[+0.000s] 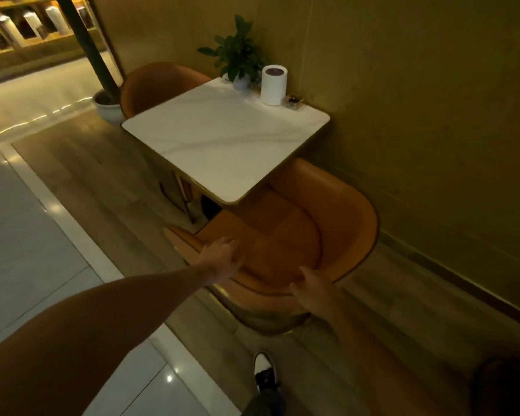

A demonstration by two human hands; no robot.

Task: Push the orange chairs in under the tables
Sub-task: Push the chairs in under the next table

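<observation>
An orange tub chair (336, 199) stands at the near side of a white marble-topped table (222, 139), its seat partly under the table's near corner. My left hand (219, 256) rests on the chair's left back rim, fingers spread. On the rear of the backrest lies my right hand (311, 288), fingers curled over the top edge. A second orange chair (156, 85) sits at the far side, tucked against the table.
A potted plant (237, 55), a white cylinder (273, 85) and a small tray stand at the table's wall edge. The yellow wall runs along the right. A dark post in a white pot (108, 106) stands far left. My shoe (263, 370) is on the wood floor.
</observation>
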